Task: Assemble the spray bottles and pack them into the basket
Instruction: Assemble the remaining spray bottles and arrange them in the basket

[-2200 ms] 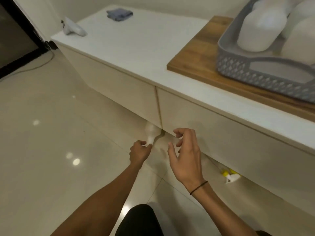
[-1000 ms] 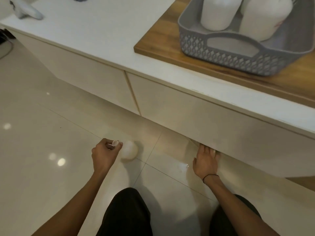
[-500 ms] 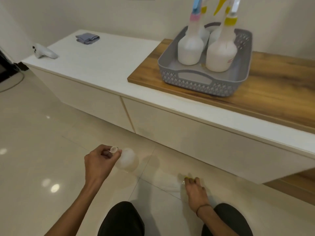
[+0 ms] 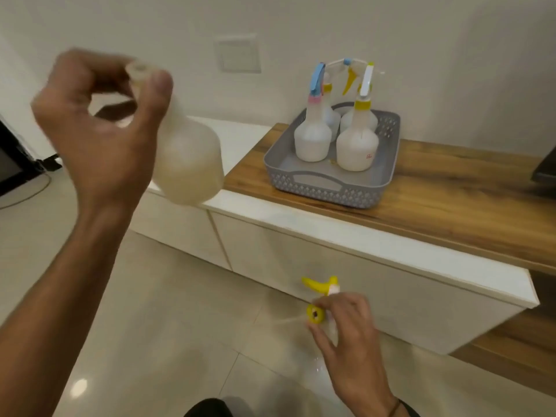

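Note:
My left hand point(image 4: 99, 127) pinches the open neck of a translucent white bottle point(image 4: 186, 158) and holds it tilted, high at the upper left, blurred by motion. Low in front of the cabinet, my right hand point(image 4: 346, 332) grips a yellow spray head point(image 4: 320, 299) with its yellow trigger pointing left and its yellow cap facing me. On the wooden top stands a grey basket point(image 4: 328, 183) holding several assembled spray bottles point(image 4: 356, 145) with blue, yellow and white triggers.
A long white low cabinet point(image 4: 331, 266) with drawer fronts runs across the view, part of its top covered by a wooden board point(image 4: 451, 188). Glossy beige floor tiles point(image 4: 168, 326) lie below. A dark object and cable sit at the far left point(image 4: 18, 173).
My left hand has lifted the bottle from near the floor to head height. My right hand has picked the yellow spray head off the floor and raised it. The view has tilted upward.

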